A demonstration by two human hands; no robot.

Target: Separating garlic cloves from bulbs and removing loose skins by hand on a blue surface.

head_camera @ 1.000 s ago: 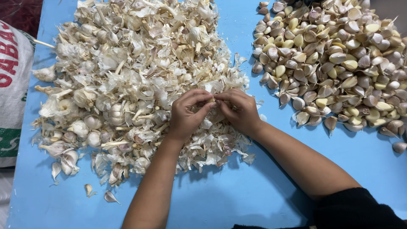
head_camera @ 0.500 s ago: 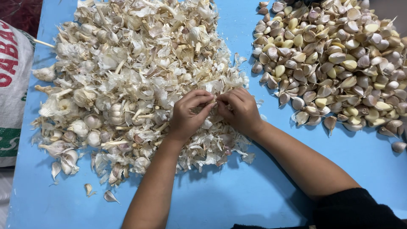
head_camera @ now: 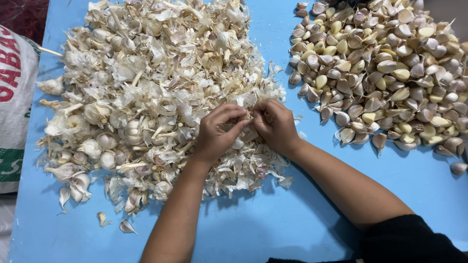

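Both hands meet over the near right edge of the big heap of garlic bulbs and papery skins point(head_camera: 156, 92), fingertips pinched together on a small piece of garlic point(head_camera: 248, 117) held between them. The left hand point(head_camera: 219, 131) curls its thumb and forefinger closed on that piece from the left, and the right hand point(head_camera: 275, 124) nips it from the right, fingers bent in tight; how much of the piece each hand has cannot be told, since the fingers hide most of it. To split it cleanly, I would judge it best to keep the grip at the very tips, press the thumbs against the seam between cloves and twist gently rather than tug, letting the loose skin drop onto the heap below (the skins there are light and scatter easily). The separated cloves point(head_camera: 390, 73) lie in their own pile on the far right, well apart from the heap, some pale yellow and bare, others in brownish skin. No bowl or tray is in view: both piles lie straight on the blue table point(head_camera: 273, 229). The only container is a woven white sack point(head_camera: 14, 107) at the left edge, just beside the heap; what is in it cannot be seen.
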